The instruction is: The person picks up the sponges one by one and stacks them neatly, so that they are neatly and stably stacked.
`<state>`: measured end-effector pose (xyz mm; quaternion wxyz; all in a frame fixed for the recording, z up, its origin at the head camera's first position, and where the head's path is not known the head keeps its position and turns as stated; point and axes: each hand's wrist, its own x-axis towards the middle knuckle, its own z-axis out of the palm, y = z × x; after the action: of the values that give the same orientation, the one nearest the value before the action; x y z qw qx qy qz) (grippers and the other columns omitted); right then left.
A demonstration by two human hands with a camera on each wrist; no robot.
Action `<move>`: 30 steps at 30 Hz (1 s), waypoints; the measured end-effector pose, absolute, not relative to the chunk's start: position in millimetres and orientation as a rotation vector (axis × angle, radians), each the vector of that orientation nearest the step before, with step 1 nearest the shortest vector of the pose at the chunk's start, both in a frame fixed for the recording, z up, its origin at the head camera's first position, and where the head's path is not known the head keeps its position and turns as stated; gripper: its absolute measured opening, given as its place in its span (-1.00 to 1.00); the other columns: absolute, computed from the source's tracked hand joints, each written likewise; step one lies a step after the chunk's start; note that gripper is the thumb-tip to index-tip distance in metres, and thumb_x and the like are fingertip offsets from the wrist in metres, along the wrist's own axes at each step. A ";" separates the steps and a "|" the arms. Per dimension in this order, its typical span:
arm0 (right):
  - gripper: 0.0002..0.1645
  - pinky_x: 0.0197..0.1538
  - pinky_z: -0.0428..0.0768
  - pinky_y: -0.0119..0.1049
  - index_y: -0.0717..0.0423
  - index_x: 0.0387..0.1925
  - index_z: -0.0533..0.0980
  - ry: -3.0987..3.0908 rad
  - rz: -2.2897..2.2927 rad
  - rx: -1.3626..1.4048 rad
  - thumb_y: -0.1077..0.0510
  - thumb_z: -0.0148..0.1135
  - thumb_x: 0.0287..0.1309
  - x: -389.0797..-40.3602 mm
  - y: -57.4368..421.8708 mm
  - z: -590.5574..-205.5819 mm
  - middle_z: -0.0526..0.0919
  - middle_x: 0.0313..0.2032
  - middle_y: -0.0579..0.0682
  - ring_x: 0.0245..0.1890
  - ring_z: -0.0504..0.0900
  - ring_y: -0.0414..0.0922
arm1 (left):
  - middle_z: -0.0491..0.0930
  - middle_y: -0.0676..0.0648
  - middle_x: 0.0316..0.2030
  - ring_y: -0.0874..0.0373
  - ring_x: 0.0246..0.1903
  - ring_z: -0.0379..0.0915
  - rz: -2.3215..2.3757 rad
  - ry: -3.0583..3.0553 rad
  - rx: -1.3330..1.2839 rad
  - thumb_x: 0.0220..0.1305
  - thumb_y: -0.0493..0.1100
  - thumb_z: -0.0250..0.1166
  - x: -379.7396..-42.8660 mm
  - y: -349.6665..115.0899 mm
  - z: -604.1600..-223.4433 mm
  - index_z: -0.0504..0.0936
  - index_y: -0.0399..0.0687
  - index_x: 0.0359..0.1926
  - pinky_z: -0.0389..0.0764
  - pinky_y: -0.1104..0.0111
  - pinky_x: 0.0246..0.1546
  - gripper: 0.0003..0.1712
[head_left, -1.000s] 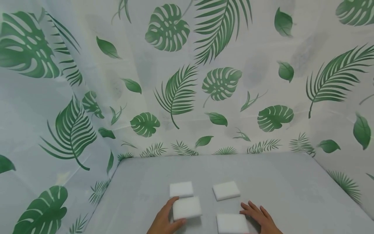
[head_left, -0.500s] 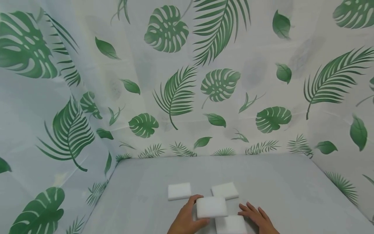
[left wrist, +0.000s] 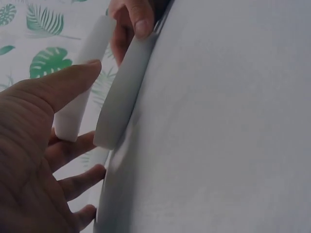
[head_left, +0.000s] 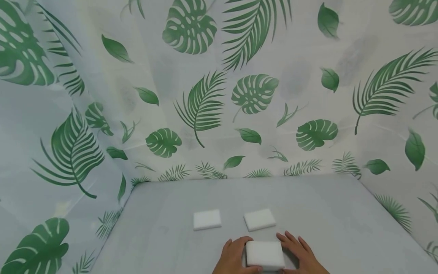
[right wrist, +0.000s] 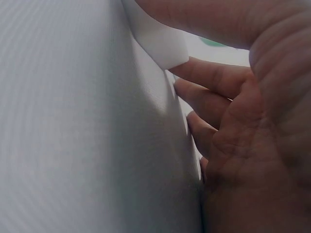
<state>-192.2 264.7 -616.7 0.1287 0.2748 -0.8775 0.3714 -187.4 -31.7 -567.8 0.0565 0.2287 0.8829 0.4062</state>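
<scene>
Thumb and fingers of my left hand (head_left: 234, 257) grip a white rectangular sponge (head_left: 265, 253) at its left side. It hangs over a second white sponge (left wrist: 121, 97), and a gap shows between the two in the left wrist view. From above, the upper sponge hides nearly all of the lower one. My right hand (head_left: 302, 255) holds the lower sponge's right end between thumb and fingers, low over the grey surface. In the right wrist view, a white sponge corner (right wrist: 165, 43) shows between thumb and index finger.
Two more white sponges lie flat farther back, a left one (head_left: 207, 220) and a right one (head_left: 259, 220), with space between them. The grey tabletop (head_left: 164, 236) ends at a white leaf-print curtain (head_left: 212, 163) at the back and sides.
My left hand has carried its sponge rightward from near the back-left sponge to over the front-right one. The right hand's thumb has come in at that lower sponge. The head view has shifted slightly.
</scene>
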 end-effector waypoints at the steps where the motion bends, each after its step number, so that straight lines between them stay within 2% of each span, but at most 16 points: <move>1: -0.17 0.35 -0.34 -0.70 0.06 0.26 0.60 -2.555 1.088 0.799 -0.10 0.72 -0.03 -192.2 264.4 -615.3 0.44 0.45 -0.37 0.43 -0.10 -0.76 | 0.61 0.05 0.24 0.14 0.26 0.52 1.224 2.693 0.698 0.26 0.28 0.54 -187.4 -30.9 -568.7 0.49 -0.11 0.37 0.28 -0.33 0.36 -0.14; 4: -0.19 0.35 -0.34 -0.71 0.01 0.26 0.60 -2.595 1.104 0.770 -0.11 0.70 -0.01 -191.3 263.6 -611.5 0.47 0.45 -0.32 0.42 -0.09 -0.76 | 0.60 0.05 0.26 0.14 0.28 0.50 1.206 2.721 0.687 0.27 0.32 0.53 -186.2 -28.8 -569.8 0.49 -0.10 0.38 0.26 -0.31 0.38 -0.12; 6: -0.20 0.35 -0.35 -0.71 -0.02 0.26 0.60 -2.619 1.103 0.748 -0.12 0.69 0.00 -190.2 262.9 -609.1 0.51 0.44 -0.22 0.44 -0.04 -0.71 | 0.60 0.04 0.25 0.13 0.27 0.50 1.180 2.758 0.708 0.27 0.33 0.52 -185.3 -27.6 -569.0 0.49 -0.09 0.37 0.29 -0.28 0.36 -0.13; 10: -0.21 0.34 -0.36 -0.71 -0.05 0.23 0.62 -2.636 1.125 0.713 -0.15 0.71 -0.05 -189.5 261.0 -608.3 0.56 0.41 -0.11 0.42 -0.06 -0.74 | 0.63 0.05 0.20 0.12 0.26 0.51 1.088 2.851 0.766 0.27 0.36 0.50 -183.0 -25.7 -568.9 0.51 -0.06 0.33 0.39 -0.21 0.31 -0.16; 13: -0.21 0.34 -0.37 -0.72 -0.05 0.22 0.62 -2.637 1.155 0.709 -0.15 0.71 -0.05 -189.7 261.0 -610.2 0.55 0.41 -0.15 0.37 -0.12 -0.79 | 0.64 0.06 0.17 0.13 0.24 0.51 1.035 2.902 0.782 0.26 0.39 0.49 -181.7 -24.2 -571.0 0.54 -0.06 0.30 0.43 -0.18 0.28 -0.16; 20: -0.22 0.35 -0.35 -0.70 -0.05 0.25 0.61 -2.621 1.155 0.747 -0.11 0.69 -0.02 -189.0 262.0 -607.1 0.54 0.42 -0.10 0.41 -0.10 -0.75 | 0.66 0.06 0.11 0.13 0.20 0.51 1.011 2.941 0.750 0.23 0.41 0.50 -181.6 -19.7 -573.3 0.56 -0.05 0.27 0.46 -0.19 0.26 -0.16; 27: -0.21 0.35 -0.38 -0.70 -0.05 0.24 0.59 -2.642 1.170 0.738 -0.11 0.70 -0.02 -188.0 262.1 -606.7 0.54 0.42 -0.05 0.41 -0.13 -0.77 | 0.64 0.04 0.11 0.09 0.21 0.50 1.007 2.963 0.739 0.23 0.43 0.48 -179.8 -17.2 -574.6 0.55 -0.06 0.29 0.43 -0.21 0.28 -0.13; 30: -0.18 0.35 -0.37 -0.71 -0.05 0.30 0.58 -2.645 1.203 0.720 -0.11 0.69 0.00 -186.2 261.9 -605.4 0.55 0.42 -0.09 0.42 -0.07 -0.74 | 0.63 0.03 0.13 0.09 0.22 0.49 1.000 2.972 0.746 0.24 0.44 0.47 -178.8 -16.7 -576.6 0.54 -0.08 0.33 0.42 -0.20 0.29 -0.09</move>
<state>-186.2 261.9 -605.4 0.0741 0.2398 -0.8811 0.4008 -178.8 -16.7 -576.6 -0.0406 0.2311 0.9213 0.3100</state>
